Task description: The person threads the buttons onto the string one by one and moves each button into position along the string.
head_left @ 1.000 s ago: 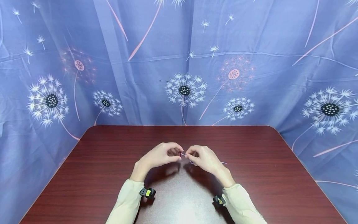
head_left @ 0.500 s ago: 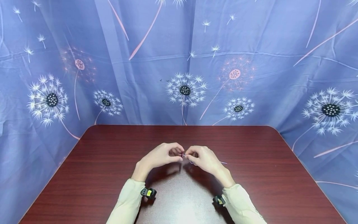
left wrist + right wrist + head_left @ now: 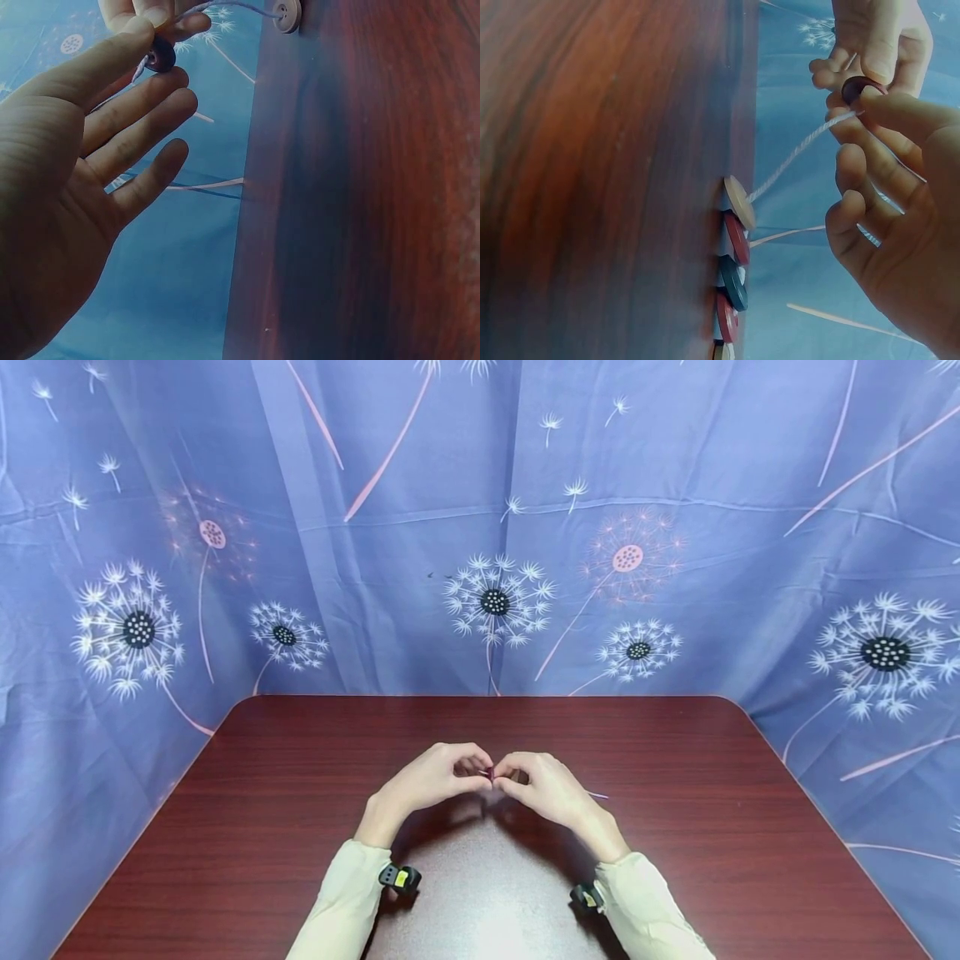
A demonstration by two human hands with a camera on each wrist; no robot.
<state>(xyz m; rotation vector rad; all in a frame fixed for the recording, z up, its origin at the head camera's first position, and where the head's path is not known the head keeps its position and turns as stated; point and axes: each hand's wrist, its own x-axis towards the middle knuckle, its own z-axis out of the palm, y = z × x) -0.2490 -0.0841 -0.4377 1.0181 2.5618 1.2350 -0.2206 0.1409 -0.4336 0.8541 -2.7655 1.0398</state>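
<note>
A dark red button (image 3: pixel 491 772) sits between my two hands, near the middle of the table. My left hand (image 3: pixel 427 779) pinches its edge between thumb and fingertips, the other fingers spread in the left wrist view. Through the button (image 3: pixel 163 57) runs a pale twisted cord, whose short end (image 3: pixel 139 71) sticks out on the left hand's side. My right hand (image 3: pixel 549 787) pinches the cord (image 3: pixel 802 152) close against the button; its thumb covers part of the button's face. From there the cord slopes down to a beige button (image 3: pixel 739 202).
Below the beige button, a red button (image 3: pixel 736 238), a dark green button (image 3: pixel 733 283) and further buttons stand in a row at the table surface (image 3: pixel 592 187). A pale cord end (image 3: pixel 598 795) shows beyond the right wrist. A blue dandelion-print curtain (image 3: pixel 390 568) surrounds the table.
The button has shifted slightly right and my right fingertips now meet it. The bit of cord visible between the hands earlier is now hidden in the head view.
</note>
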